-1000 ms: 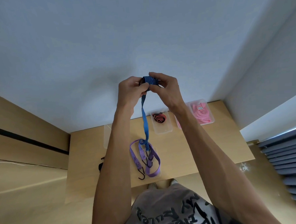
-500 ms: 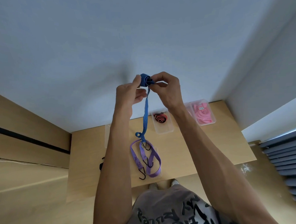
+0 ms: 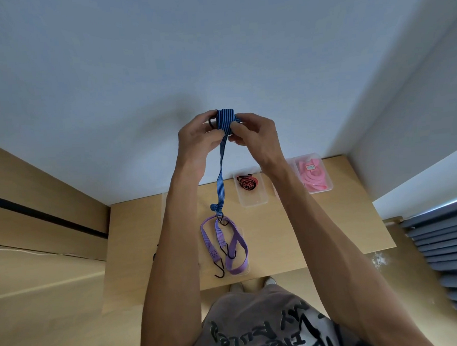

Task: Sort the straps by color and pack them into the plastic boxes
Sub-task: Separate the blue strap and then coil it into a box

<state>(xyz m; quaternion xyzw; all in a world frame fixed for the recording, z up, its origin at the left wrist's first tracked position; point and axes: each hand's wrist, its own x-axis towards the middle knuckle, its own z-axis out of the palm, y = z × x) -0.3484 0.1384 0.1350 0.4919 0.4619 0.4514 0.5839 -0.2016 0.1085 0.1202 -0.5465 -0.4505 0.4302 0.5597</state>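
from the head view, both arms reach up in front of the wall (image 3: 111,73), and between the two hands sits a rolled bundle of the blue striped strap (image 3: 226,118). the left hand (image 3: 198,141) has its fingers curled round the left side of the roll, with a black hook (image 3: 212,124) showing beside its fingertips. the right hand (image 3: 256,135) pinches the right side of the roll, thumb and fingers closed on it. the unrolled tail of the blue strap hangs down from the roll, ending in a small curl and a dark hook just above the table (image 3: 318,234). under that end lies the purple strap (image 3: 232,248), loosely looped, its black hooks resting on the wood; it seems to lie over a clear box or lid, though that is hard to tell. farther back on the table a clear plastic box (image 3: 252,199) holds a coiled red strap (image 3: 247,183), and to the right of it another plastic box (image 3: 326,186) holds pink straps (image 3: 312,176). a further clear box edge shows behind the left forearm. a printed shirt (image 3: 256,327) fills the bottom, and grey slats (image 3: 448,240) stand at the right.
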